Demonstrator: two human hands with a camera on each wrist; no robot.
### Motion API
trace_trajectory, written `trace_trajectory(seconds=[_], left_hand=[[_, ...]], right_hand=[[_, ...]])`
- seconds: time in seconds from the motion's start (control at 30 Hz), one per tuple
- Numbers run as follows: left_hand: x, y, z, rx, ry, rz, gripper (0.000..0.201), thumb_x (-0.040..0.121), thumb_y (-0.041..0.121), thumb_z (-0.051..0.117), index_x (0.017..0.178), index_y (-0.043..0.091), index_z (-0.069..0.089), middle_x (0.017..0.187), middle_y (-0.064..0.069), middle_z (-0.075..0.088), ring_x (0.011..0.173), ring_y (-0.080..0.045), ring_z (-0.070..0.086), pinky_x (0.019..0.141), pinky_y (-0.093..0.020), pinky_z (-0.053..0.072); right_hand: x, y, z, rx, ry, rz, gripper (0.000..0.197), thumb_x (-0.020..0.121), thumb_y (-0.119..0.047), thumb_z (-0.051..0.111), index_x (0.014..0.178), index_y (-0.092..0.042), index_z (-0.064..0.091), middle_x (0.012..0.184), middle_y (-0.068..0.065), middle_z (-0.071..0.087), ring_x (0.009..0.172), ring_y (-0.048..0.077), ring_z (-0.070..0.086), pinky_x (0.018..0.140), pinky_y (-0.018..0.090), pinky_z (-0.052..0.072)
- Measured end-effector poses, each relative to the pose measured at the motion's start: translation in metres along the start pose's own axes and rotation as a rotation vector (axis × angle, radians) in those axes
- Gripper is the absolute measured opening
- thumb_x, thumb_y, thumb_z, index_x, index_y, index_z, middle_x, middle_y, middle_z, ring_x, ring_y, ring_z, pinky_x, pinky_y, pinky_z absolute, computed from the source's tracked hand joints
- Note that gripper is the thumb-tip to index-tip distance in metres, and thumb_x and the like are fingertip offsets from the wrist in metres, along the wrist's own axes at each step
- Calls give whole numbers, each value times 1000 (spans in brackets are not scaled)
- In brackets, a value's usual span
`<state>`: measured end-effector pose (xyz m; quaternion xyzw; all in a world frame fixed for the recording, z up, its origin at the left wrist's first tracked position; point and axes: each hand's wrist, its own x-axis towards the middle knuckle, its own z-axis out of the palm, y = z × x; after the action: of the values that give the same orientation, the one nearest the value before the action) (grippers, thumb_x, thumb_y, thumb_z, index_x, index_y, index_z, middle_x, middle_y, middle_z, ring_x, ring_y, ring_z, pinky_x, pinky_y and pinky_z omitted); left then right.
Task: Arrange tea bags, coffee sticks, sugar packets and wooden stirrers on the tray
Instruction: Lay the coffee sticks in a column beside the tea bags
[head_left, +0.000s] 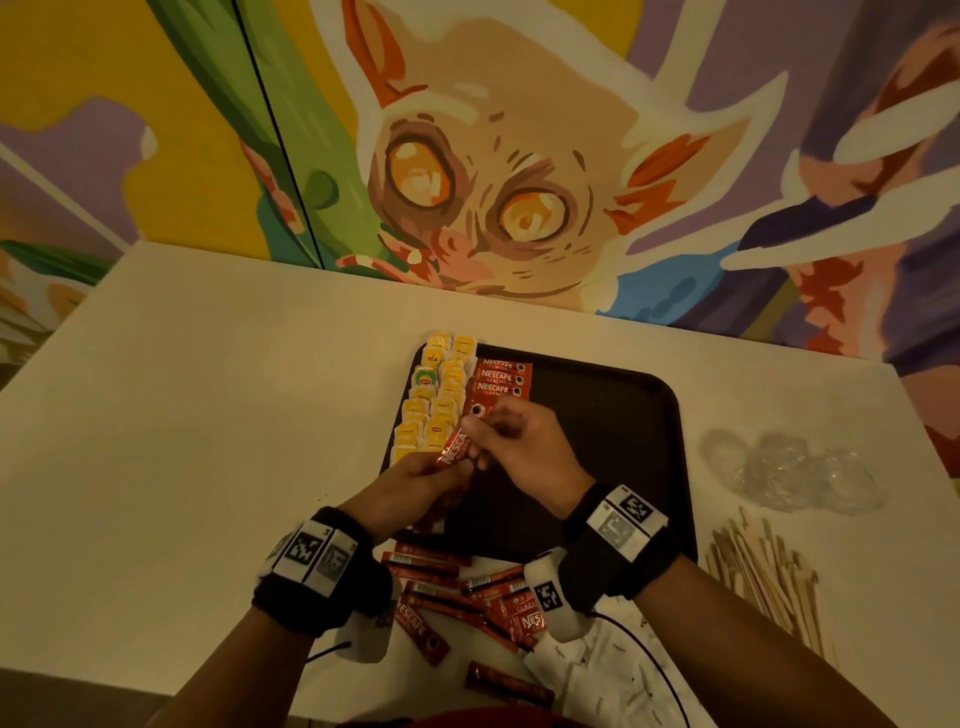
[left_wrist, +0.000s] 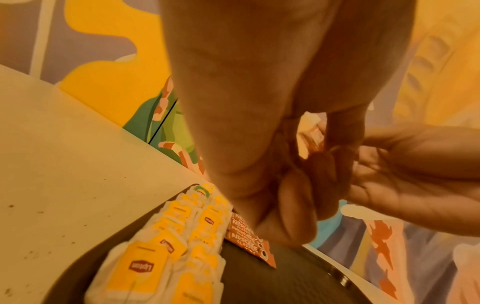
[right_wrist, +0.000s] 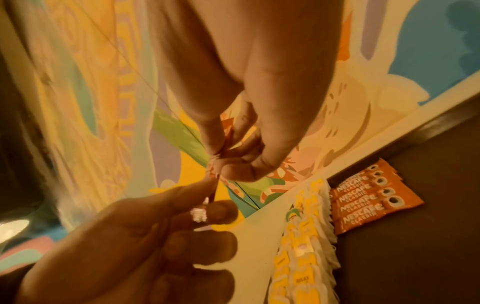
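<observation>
Red foil shines on the coffee stick (head_left: 453, 448) that both hands hold above the near-left part of the tray (head_left: 613, 415). The left hand (head_left: 410, 486) has its grip closed around the lower end of the stick, and the right hand (head_left: 524, 441) pinches the upper end between thumb and fingers. White letters "NESCA" can be read on the wrapper.

The tray is dark, flat and rectangular with rounded corners, and it lies on a pale, smooth bench (head_left: 208, 415). Along its left edge lie two columns of tea bags (head_left: 434, 400), soft white paper with yellow tags; some tags read "Lipton", one reads "TEA" and one "RELAX". Just beside them, to the right, a short row of flat red coffee sachets (head_left: 500, 379) lies with edges overlapping, each printed "NESCAFE CLASSIC" with a small cup picture.

On the bench near the person, more red coffee sticks (head_left: 457, 597) lie loose in a heap, some also with "NESCAFE CLASSIC". To the right of the tray lies a bundle of thin wooden stirrers (head_left: 763, 577), and behind it some crumpled clear plastic (head_left: 795, 470). A painted mural (head_left: 493, 171) of a big-eyed animal covers the wall.
</observation>
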<state>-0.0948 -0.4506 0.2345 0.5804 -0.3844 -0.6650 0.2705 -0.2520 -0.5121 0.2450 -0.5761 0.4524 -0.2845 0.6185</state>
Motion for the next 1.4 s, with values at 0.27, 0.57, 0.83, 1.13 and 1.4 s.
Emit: trace_trajectory(seconds=[0.27,0.57,0.83,1.13,1.4], left_hand=[[1,-9,-8,17,267,239,22,100,20,49,84,9,60,62,2,52,55,-16,42,46,-20,35],[9,-16,-5,47,284,173,27,100,16,47,80,5,61,64,-3,54,50,-7,45,46,-15,36],[14,-26,-10,134,263,91,26,99,18,47,81,10,64,67,0,56,52,-8,47,51,-20,40],[14,-37,-14,225,246,36,27,99,23,47,88,7,66,73,-3,60,61,-14,54,60,-28,45],[17,-36,-16,232,234,16,26,99,23,46,84,14,64,78,-3,61,68,-14,56,62,-27,47]], right_hand=[[-4,15,-6,188,138,136,16,90,-14,67,106,-13,66,94,6,71,74,13,67,70,29,58],[-6,35,-14,247,161,264,10,94,-8,62,101,-7,69,92,8,67,73,12,63,66,24,55],[22,66,-33,110,343,413,8,94,-17,64,101,-16,67,100,6,69,77,13,63,71,29,57],[56,90,-35,-168,393,561,19,92,-29,66,107,-18,69,96,-1,73,72,10,64,63,27,55],[67,92,-31,-239,403,613,20,91,-32,68,101,-14,69,90,0,73,72,11,66,65,28,57]])
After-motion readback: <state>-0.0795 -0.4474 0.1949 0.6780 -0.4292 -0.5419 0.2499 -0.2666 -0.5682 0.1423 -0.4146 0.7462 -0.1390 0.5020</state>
